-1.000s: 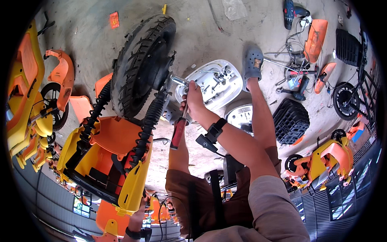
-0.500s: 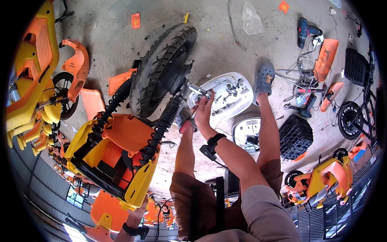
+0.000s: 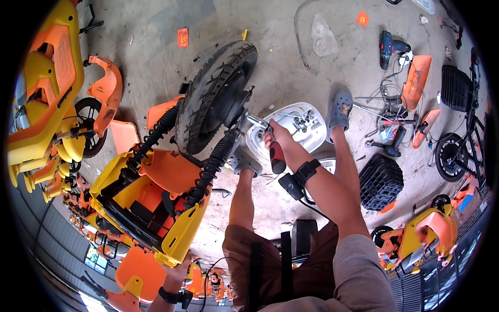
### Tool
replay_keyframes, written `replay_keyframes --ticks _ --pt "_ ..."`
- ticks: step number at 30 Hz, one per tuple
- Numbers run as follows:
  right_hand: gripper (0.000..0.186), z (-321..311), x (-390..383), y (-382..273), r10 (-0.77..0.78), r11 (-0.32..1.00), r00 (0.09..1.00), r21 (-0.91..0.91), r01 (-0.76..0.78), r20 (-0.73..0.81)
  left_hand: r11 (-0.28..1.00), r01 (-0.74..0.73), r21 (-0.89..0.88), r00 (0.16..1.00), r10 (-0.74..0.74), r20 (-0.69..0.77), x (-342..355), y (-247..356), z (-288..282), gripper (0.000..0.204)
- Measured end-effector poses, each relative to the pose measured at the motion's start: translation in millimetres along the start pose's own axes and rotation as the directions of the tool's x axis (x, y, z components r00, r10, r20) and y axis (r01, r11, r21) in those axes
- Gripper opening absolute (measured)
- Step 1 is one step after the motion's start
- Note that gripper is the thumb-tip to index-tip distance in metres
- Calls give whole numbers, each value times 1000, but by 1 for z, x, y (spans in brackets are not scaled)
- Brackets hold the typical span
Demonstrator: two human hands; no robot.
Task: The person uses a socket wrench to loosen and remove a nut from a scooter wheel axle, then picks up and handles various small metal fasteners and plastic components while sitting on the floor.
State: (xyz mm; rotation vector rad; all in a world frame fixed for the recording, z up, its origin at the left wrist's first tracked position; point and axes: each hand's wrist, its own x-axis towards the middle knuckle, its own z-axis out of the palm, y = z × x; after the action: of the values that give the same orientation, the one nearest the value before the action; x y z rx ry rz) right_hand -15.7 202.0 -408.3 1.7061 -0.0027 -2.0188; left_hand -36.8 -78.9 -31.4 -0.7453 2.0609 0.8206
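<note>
My right hand (image 3: 279,136) is closed around a ratchet wrench (image 3: 277,157) with a red and black handle. Its silver socket end (image 3: 255,120) points at the axle of a black-tyred wheel (image 3: 215,99). Two black spring shock absorbers (image 3: 218,158) flank that wheel and join it to an upturned yellow and orange scooter body (image 3: 179,239). At the near edge of this body my left hand (image 3: 178,269) grips the yellow panel, its fingers partly hidden. Just right of the wheel lies a white tray (image 3: 311,143) with bolts and small metal parts.
Tools and cables surround a cordless drill (image 3: 385,50) and another black power tool (image 3: 397,142) on the right. A black crate (image 3: 382,179) stands beside my leg. Orange panels (image 3: 106,86) and yellow scooter parts (image 3: 49,93) crowd the left.
The ratchet handle has swung to the right, with my right hand turning along with it. My left hand stays at the yellow panel. The view has shifted slightly.
</note>
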Motion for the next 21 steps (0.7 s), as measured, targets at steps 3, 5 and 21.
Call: replay_keyframes --ticks 3,5,21 --pt "38 2 -4 5 -8 1000 1000 -20 8 2 919 151 -365 977 -194 -84 0 -11 -3 37" --pt "37 2 -3 3 42 999 999 25 -42 -6 758 190 -624 958 -281 -49 0 -37 -10 35" --pt "45 -44 -32 15 -412 844 909 -403 354 -65 956 38 -290 999 -26 45 4 -89 -23 67"
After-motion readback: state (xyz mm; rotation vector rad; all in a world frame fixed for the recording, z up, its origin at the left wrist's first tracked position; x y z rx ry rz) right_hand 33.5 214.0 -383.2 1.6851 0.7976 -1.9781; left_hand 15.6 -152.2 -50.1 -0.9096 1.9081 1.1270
